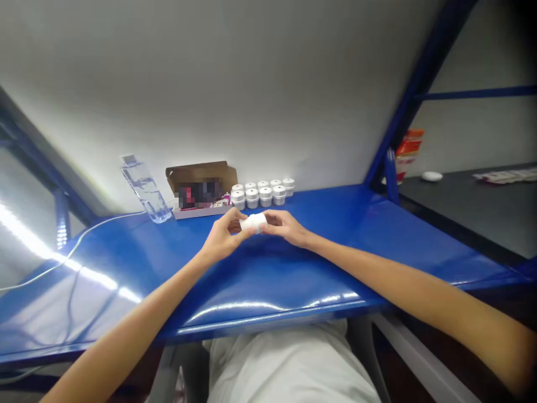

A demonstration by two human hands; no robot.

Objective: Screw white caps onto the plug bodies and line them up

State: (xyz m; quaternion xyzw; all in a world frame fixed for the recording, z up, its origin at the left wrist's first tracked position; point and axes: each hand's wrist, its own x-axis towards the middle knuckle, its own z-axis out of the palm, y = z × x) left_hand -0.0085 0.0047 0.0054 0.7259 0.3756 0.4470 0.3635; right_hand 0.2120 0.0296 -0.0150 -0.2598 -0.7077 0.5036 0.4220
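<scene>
Above the blue tabletop, a small white capped jar (pixel 254 223) lies on its side between my two hands. My left hand (pixel 225 234) is closed on its left end, thumb in front. At its right end, the fingers and thumb of my right hand (pixel 288 227) pinch it. Just behind them stand several similar white jars (pixel 265 193) in rows, upright and close together. The label and small details of the held jar cannot be made out.
An open cardboard box (pixel 201 214) with packets inside sits left of the jars. Beside it a clear bottle (pixel 147 190) appears tilted. A white cable (pixel 90 228) crosses the left side. Blue frame posts (pixel 405 112) flank the table (pixel 335 224); a grey surface (pixel 453 207) adjoins on the right.
</scene>
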